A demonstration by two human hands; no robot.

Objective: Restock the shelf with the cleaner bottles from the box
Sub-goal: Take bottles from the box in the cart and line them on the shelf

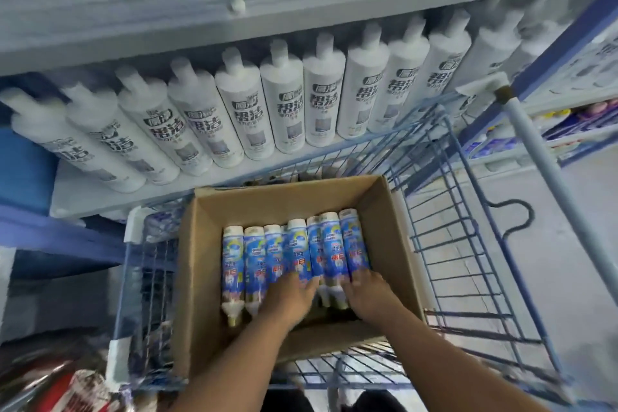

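both hands in cardboard box (197, 278), left hand (290, 298) and right hand (369, 294) on cleaner bottles (297, 251); box in shopping cart (468, 244); shelf (140, 191) bottles beyond hands.

Single head-worn, wide-angle view, looking forward and steeply down from above the person's own forearms. The camera faces the shelf (110, 192), whose front edge crosses the upper half of the frame; straight lines bow toward the margins. The open box (197, 278) sits close below, near frame centre, inside a wire cart (468, 244). Both hands (291, 294) enter from the bottom edge. The floor (568, 261) appears at right. No second view overlaps.
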